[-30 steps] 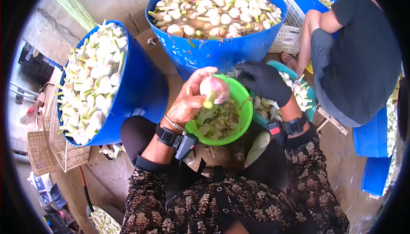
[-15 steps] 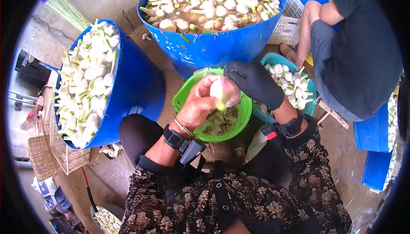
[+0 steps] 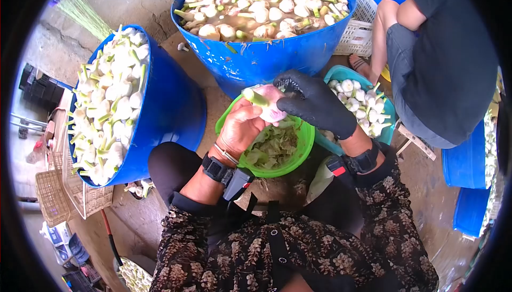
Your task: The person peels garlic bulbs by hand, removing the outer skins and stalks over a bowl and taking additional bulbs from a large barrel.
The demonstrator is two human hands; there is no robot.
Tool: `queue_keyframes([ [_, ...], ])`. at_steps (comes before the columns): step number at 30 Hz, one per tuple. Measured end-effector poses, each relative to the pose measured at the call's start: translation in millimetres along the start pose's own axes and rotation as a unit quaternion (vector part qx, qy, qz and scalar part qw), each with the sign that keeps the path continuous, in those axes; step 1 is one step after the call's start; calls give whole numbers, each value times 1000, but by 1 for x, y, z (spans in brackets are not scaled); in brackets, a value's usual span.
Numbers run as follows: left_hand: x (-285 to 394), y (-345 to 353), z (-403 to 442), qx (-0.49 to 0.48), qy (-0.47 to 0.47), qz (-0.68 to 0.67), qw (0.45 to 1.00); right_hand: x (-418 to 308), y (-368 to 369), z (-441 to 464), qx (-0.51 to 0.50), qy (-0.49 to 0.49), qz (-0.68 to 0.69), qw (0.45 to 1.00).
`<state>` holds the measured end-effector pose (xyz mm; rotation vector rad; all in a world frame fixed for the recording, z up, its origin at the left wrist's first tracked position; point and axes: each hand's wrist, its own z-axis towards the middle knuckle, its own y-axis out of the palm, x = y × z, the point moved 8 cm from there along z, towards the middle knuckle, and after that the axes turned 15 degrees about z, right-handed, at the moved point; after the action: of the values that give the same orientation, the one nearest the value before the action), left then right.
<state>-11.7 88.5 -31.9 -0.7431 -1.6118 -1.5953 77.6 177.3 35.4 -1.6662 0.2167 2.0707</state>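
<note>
A garlic bulb [image 3: 273, 100] with pinkish skin and a short green stem pointing up and left is held over the green basin [image 3: 308, 148]. My bare left hand [image 3: 240, 128] is closed round its lower left side. The black-gloved right hand [image 3: 316, 103] pinches the bulb's right side, so both hands touch it. Leafy peelings [image 3: 273, 145] lie inside the basin below. Close to the right forearm, a teal basin [image 3: 388, 112] holds white garlic bulbs [image 3: 362, 103].
A large blue tub [image 3: 256, 65] of garlic in water stands ahead. Another blue tub [image 3: 178, 97], full of garlic, tilts at the left. Plastic crates [image 3: 53, 196] lie far left. A seated person [image 3: 442, 63] in dark clothes is at the right, near more blue tubs [image 3: 463, 161].
The garlic bulb has been turned, its stem swinging from pointing down to up and left. My right hand has opened from behind the bulb into a pinch on its right side.
</note>
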Motion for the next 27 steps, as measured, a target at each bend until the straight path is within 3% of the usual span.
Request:
queue_keyframes([
  [5,-1,-2,-7,28,-15,48,998,17,9,-1,-44,-17,93,995],
  [7,-4,-1,-5,-1,-15,33,999,20,12,-2,-66,2,134,989],
  [10,-4,6,-7,-24,-16,28,999,23,13,-11,-54,141,221,964],
  [13,2,15,-8,-24,-13,32,999,26,10,-13,-37,153,274,949],
  [16,12,16,-6,-9,1,40,999,19,-4,-14,20,134,270,953],
  [19,18,10,-4,-9,29,73,997,12,-6,-18,13,109,206,972],
  [20,19,9,-3,-14,38,87,995,2,-5,-14,4,-15,97,995],
  [23,23,10,-2,-4,30,171,985,13,-4,-15,4,59,106,993],
  [26,37,22,-5,-34,52,179,982,45,-22,-7,112,148,143,972],
  [27,40,27,-7,-29,54,179,982,44,-19,-4,61,74,-12,995],
])
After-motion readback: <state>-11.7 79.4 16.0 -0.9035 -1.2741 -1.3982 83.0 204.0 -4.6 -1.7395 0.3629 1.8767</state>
